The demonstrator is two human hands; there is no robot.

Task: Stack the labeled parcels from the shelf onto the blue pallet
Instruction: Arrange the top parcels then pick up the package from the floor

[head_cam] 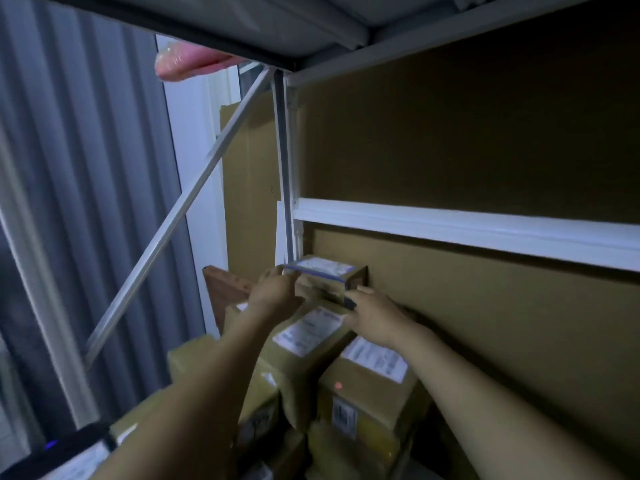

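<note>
Fingers (pixel 273 273) of the left hand (pixel 277 294) curl round the left end of a small parcel (pixel 325 280). The right hand (pixel 375 318) grips its lower right corner, thumb on the side and fingertips on the front face, so both hands clasp it between them.

Directly beneath the hands lies a larger parcel (pixel 294 355) with a white label, and the small parcel rests on its far end. Just right of that, under the right forearm, sits a third parcel (pixel 367 393), also labelled, with a small red dot of light near its front edge. More cartons crowd below and to the left, blurred.

Behind the stack a brown cardboard sheet (pixel 485 323) lines the back of the bay. A white shelf beam (pixel 450 232) crosses above the small parcel. A grey upright post (pixel 284 168) stands just behind the parcel's left end. From it a diagonal brace (pixel 166 233) runs down to the left in front of a corrugated grey wall (pixel 86 168). A pink wrapped bundle (pixel 183 65) pokes out from the level above.

The small parcel sits at the far top of the stack, close to the backing sheet, with both arms stretched out to it. It is a squat brown box with a white label, blue along its near edge, covering its top; the print is unreadable.
</note>
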